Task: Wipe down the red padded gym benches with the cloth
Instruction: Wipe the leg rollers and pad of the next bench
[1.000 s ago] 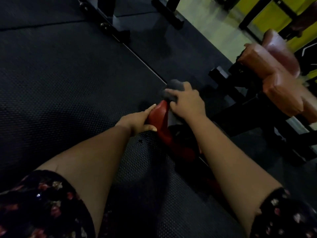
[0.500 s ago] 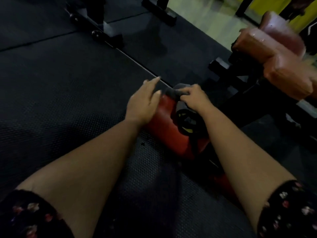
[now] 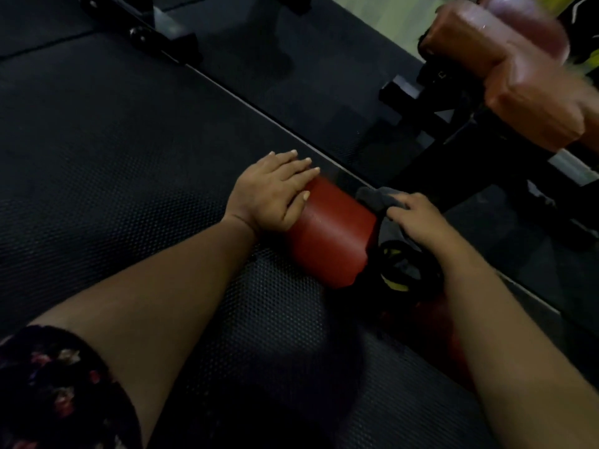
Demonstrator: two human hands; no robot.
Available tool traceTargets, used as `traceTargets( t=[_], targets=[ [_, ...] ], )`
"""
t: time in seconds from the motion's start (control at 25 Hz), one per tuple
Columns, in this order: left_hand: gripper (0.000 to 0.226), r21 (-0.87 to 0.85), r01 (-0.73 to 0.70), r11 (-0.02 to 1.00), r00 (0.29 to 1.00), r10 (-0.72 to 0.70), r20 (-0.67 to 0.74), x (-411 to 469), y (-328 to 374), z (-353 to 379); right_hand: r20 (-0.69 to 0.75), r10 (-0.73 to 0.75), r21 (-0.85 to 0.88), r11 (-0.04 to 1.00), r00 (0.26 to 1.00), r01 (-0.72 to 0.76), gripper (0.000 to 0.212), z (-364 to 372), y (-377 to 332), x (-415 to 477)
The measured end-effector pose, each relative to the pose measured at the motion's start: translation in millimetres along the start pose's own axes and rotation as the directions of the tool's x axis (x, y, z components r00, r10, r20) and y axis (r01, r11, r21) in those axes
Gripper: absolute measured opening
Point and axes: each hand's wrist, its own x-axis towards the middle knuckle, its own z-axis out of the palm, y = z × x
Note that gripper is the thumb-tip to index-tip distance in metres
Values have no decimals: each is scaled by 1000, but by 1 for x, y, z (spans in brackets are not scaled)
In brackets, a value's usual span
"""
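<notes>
Nearest us, at the lower left corner, a dark floral sleeve (image 3: 58,384) covers our upper arm; from there both bare forearms reach forward over the black studded mat (image 3: 113,189). Under our right forearm we make out a dim red part of the bench, too dark to read further; just ahead of it, against the right wrist, sits a black wheel (image 3: 402,270) with yellow marks, and we cannot tell what it belongs to.

Between our hands lies the red pad (image 3: 330,234), low over the mat and tilted, its smooth top turned toward us. Our left hand (image 3: 269,196) rests flat on the pad's left edge; its grip is apart, the fingers straight and side by side, reaching past the far corner, the thumb laid on the red top. Our right hand (image 3: 418,222) is at the pad's far right corner; its grip is clamped on the cloth (image 3: 372,196), a grey bunch pinched under curled fingers and touching the pad's edge.

Just beyond the pad a thin seam (image 3: 259,113) runs slantwise across the mat. Farther right stands a second bench (image 3: 525,102) with orange-red pads, blurred, carried on a black frame (image 3: 453,150); it stands apart from the pad. At the top left a metal foot (image 3: 162,27) rests on the mat; at the top centre we see a strip of pale floor (image 3: 372,14).
</notes>
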Motion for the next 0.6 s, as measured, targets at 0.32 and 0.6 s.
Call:
traceTargets(
  t=[0.32,0.6],
  targets=[
    [46,-24,6,1000,1000,-5,27,0,-2,1,-394,282,280,943,875,-178,53,58,-18,-100],
    [44,-16,11,1000,1000,-11,-10,-2,-1,2,-564,132,346,934,815,88,65,130,-18,-181]
  ],
)
